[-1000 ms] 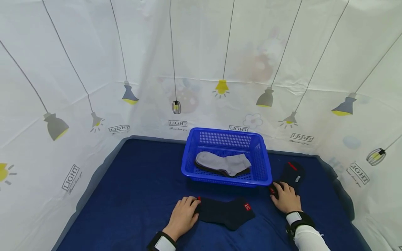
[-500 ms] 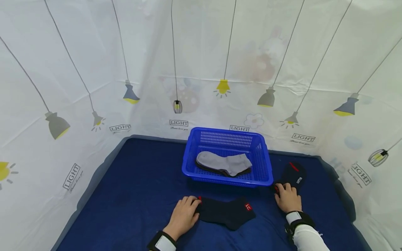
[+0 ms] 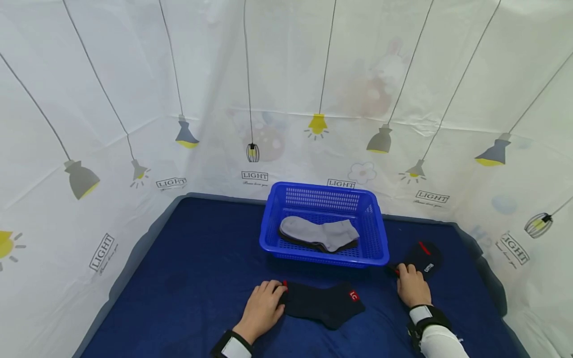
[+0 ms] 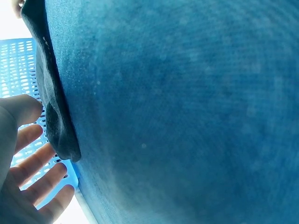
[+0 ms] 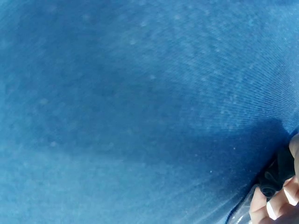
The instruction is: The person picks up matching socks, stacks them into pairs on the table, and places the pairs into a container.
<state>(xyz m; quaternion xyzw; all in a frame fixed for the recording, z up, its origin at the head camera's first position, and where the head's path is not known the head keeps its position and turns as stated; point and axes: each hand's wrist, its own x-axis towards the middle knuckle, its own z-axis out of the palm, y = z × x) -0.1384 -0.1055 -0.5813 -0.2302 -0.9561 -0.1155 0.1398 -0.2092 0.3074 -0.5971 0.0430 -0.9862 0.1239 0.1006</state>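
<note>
A dark sock with a red "LC" patch (image 3: 322, 304) lies flat in front of the basket. My left hand (image 3: 260, 309) rests at its left end, fingertips against the fabric; in the left wrist view the fingers (image 4: 46, 179) are spread and loosely extended beside the sock's edge (image 4: 58, 114). Farther right, my right hand (image 3: 413, 286) pinches the near end of another dark sock (image 3: 425, 254), which has a red stripe and white lettering. The right wrist view shows bunched black fabric (image 5: 280, 170) between thumb and fingers.
A blue plastic basket (image 3: 322, 259) stands at the back of the navy cloth (image 3: 188, 278). Inside it a grey sock (image 3: 319, 231) lies on a dark one (image 3: 302, 242). White lamp-printed sheeting (image 3: 215, 144) encloses the back and sides.
The right sock has shifted slightly toward me and to the right, with my right hand drawing back on it. My left hand and the sock beside it have hardly moved.
</note>
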